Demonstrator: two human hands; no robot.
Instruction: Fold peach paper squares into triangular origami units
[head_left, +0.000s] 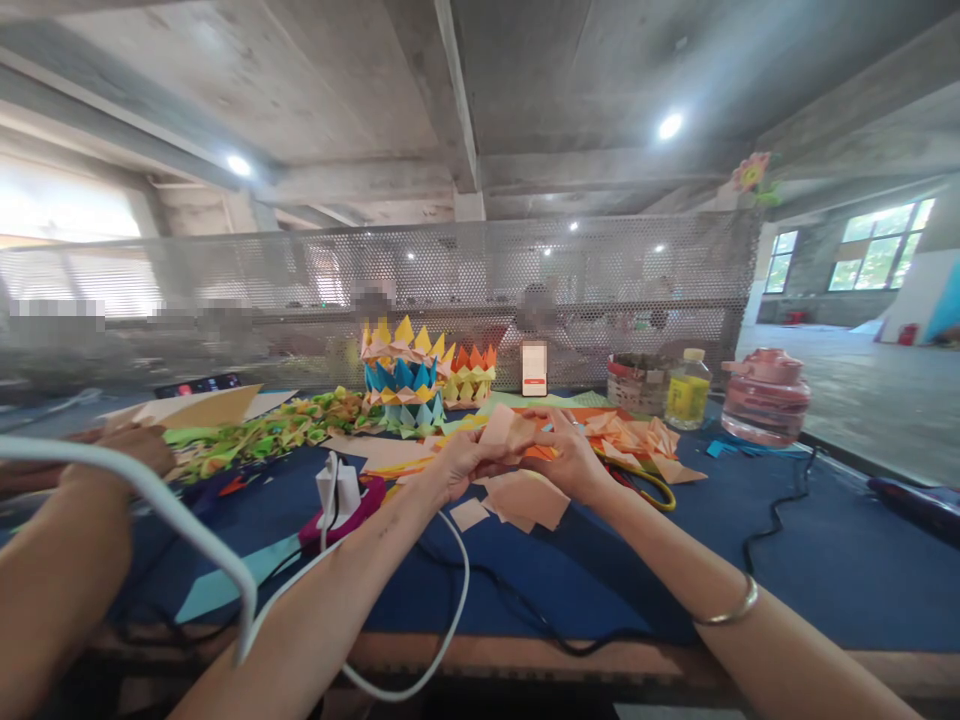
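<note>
Peach paper slip (501,428) pinched between my two hands, just above the blue tabletop (637,570).
My left hand (459,466) grips the slip from its left side, thumb and fingers closed on it, while my right hand (576,458) has its fingers curled in at the right edge — also gripping, as far as I can see. More peach pieces (529,498) lie loose right below my hands; a yellow handle (661,494) shows near my right wrist. Beyond my hands stand folded paper crowns (405,390) in blue, yellow and peach — and at far left, another person's hand (142,447) rests near the green paper pile (255,430).
</note>
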